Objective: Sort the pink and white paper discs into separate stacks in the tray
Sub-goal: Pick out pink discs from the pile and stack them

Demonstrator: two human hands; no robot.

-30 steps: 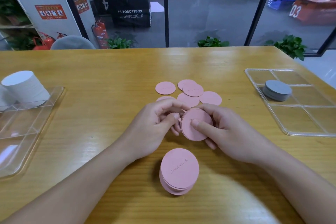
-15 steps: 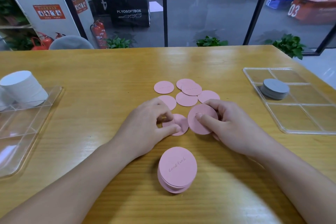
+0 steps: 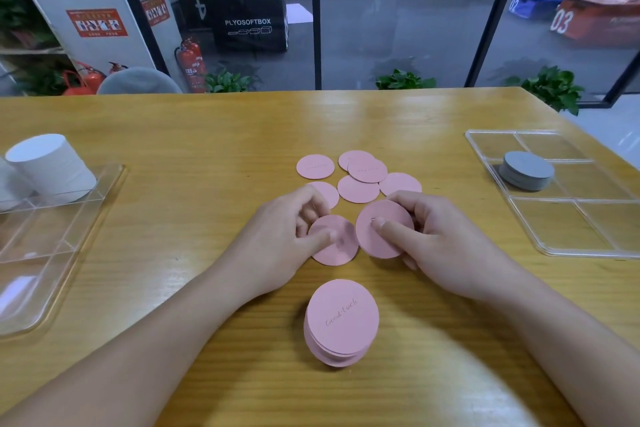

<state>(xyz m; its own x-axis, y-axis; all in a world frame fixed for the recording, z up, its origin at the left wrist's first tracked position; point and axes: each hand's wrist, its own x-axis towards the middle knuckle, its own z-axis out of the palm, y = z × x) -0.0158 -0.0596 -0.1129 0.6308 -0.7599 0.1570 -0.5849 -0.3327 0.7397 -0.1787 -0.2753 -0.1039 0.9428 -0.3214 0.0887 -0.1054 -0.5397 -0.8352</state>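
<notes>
Left hand (image 3: 277,246) pinches one round pink paper disc (image 3: 334,240); right hand (image 3: 429,246) grips another (image 3: 382,234); the leaning pink stack (image 3: 341,322) at six o'clock may topple if bumped.

The left tray (image 3: 52,253) runs off the picture's left edge. The left hand (image 3: 280,246) covers part of one loose pink disc (image 3: 327,192). Writing on the far discs (image 3: 315,166) is too small to read.
</notes>
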